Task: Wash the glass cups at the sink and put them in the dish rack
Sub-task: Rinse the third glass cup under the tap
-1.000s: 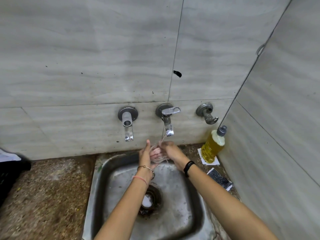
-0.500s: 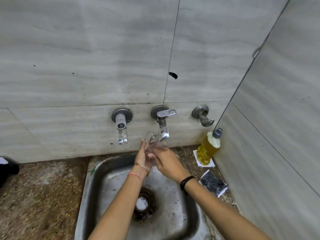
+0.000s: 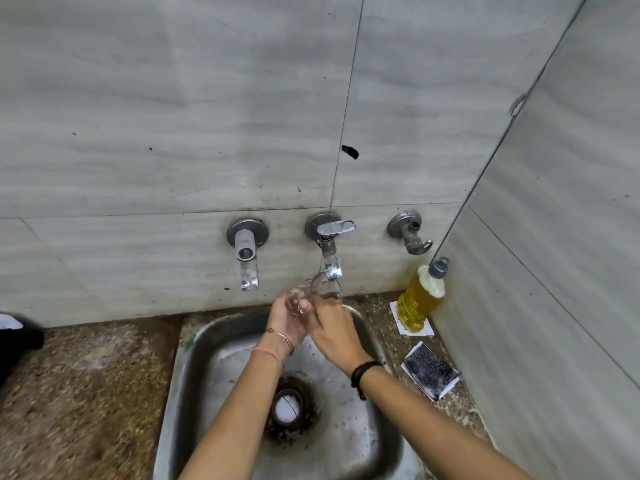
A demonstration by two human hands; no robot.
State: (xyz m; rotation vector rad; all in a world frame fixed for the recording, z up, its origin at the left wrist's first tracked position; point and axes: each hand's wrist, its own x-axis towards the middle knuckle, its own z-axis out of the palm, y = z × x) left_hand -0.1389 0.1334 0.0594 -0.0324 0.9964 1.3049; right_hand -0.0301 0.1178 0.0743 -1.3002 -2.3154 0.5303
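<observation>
Head cam, biggest first: grey tiled wall [image 3: 173,133] across 9 to 3 o'clock, cornering at 2 o'clock. Speckled counter [image 3: 86,375] at 8 o'clock, steel sink [image 3: 180,358] at 6 o'clock w/ drain [image 3: 289,407] in its floor. Both forearms in from 6 o'clock, meeting over sink's back edge. L hand [image 3: 287,317] w/ fingers curled round glass cup [image 3: 315,289], thumb on its side. R hand [image 3: 332,330] against cup from its 4 o'clock side, fingers hidden behind own knuckles, so can't tell if clamped or just rubbing. Cup clear, tilted, right under middle tap [image 3: 329,247] spout, water seemingly running over it. At cup's 10 o'clock a second tap [image 3: 246,251], at 2 o'clock a valve [image 3: 410,233]. Yellow soap bottle [image 3: 420,299] at 3 o'clock in corner, scrub pad [image 3: 431,372] at 4 o'clock on counter. No dish rack in view. Prob. rinse step: best w/ firm L grip low on cup, turning it so stream reaches inside & rim, R rubbing all round; wet glass likely slippery. Edges: spout tip just above cup, near touching, so lower before pulling away; wall close behind. Open room: sink bowl at 6 o'clock, counter at 8 o'clock; tight at 3 o'clock w/ bottle & side wall.
</observation>
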